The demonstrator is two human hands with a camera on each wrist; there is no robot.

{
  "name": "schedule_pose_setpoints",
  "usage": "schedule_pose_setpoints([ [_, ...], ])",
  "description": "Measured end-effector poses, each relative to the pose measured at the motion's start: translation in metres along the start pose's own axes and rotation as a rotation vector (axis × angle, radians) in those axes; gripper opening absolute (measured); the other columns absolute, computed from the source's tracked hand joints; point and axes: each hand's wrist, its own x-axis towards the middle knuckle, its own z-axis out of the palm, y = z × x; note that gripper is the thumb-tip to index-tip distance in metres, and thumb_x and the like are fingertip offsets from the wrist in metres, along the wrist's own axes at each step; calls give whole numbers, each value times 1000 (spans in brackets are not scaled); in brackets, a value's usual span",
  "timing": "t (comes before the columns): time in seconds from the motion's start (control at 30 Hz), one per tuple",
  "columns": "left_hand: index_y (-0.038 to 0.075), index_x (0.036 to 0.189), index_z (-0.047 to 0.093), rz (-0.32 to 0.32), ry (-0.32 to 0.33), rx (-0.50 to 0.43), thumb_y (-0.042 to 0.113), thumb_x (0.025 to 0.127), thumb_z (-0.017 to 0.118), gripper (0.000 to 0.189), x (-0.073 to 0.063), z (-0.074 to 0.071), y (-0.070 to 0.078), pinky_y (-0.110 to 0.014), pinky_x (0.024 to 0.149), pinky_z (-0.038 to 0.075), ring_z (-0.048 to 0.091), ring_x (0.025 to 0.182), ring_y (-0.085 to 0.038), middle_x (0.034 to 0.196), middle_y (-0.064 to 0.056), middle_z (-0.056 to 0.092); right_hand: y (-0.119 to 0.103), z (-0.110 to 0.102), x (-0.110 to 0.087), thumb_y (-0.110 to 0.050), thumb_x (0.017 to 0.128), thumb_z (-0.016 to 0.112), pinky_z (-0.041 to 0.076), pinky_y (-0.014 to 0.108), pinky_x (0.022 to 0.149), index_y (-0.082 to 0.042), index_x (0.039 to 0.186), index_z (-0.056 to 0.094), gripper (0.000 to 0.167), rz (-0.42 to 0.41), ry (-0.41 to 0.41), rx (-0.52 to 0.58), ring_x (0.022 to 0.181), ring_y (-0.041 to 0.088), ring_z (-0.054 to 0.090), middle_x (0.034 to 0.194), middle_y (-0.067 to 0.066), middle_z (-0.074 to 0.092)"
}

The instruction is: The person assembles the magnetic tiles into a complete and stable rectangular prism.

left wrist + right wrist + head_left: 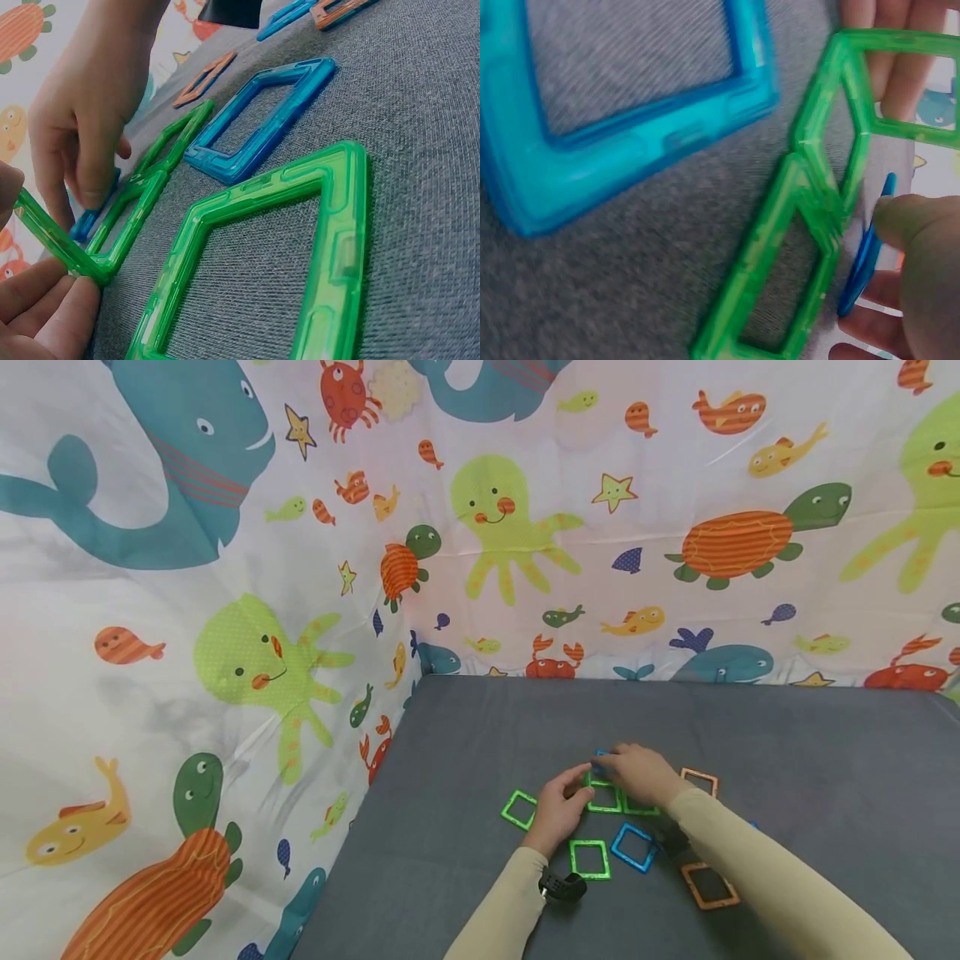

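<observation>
My left hand (557,810) grips a green square frame tile (56,240), raised at a slant with its lower edge at two joined green tiles. Those two, a left green tile (604,811) and a right green tile (641,812), lie flat side by side on the grey surface. My right hand (645,774) reaches over them from the right. Between its thumb and fingers it pinches a blue tile (866,262), held on edge just behind the green pair. In the head view the fingers hide most of the blue tile.
Loose tiles lie around on the grey cloth: a green one (509,802) at left, a green one (590,877) and a blue one (628,861) nearer, orange ones (699,772) at right, partly behind my right arm. A printed curtain (540,610) hangs behind and at left.
</observation>
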Motion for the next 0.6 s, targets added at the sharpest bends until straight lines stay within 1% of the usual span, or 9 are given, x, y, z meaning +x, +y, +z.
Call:
schedule_pose_setpoints([
  [0.2,29,141,63,2,1,-15,28,101,62,40,0,0,-1,-46,102,53,63,127,-24,140,-5,65,-1,-7,0,-15,100,62,60,47,80,-5,123,72,26,22,9,112,94,30,74,109,13,76],
  [0.27,29,141,63,6,0,-16,28,101,61,40,1,0,-2,-46,102,53,62,128,-24,141,-6,64,-3,-9,1,-15,101,60,59,44,75,-5,123,72,27,46,1,154,83,24,73,108,13,77],
  [0.33,28,141,63,8,1,-15,28,101,61,40,1,-1,-2,-46,102,53,62,129,-24,141,-6,64,-3,-11,1,-14,102,59,58,40,69,-4,123,71,27,71,5,186,72,15,69,106,13,77],
  [0.43,24,141,63,25,3,-9,26,101,61,40,1,-1,-2,-46,102,53,62,129,-26,140,-8,65,-5,-11,0,-14,103,58,49,31,60,-2,123,70,27,114,23,219,57,4,55,100,12,77],
  [0.5,22,142,62,29,0,-9,25,101,61,41,1,0,-2,-46,101,53,62,129,-27,140,-9,65,-5,-11,-1,-14,103,57,45,29,55,-1,122,70,27,143,51,224,53,3,51,93,11,77],
  [0.53,21,142,62,39,-1,-6,24,101,61,41,1,0,-2,-46,101,54,62,129,-28,140,-10,65,-5,-11,-1,-15,103,57,44,28,53,-1,121,70,26,160,67,223,52,3,50,92,11,76],
  [0.6,21,142,62,35,-4,-9,25,102,60,41,1,0,-2,-46,101,54,62,129,-28,141,-9,64,-5,-11,0,-15,103,58,47,29,53,0,118,71,25,192,102,226,53,7,56,90,11,77],
])
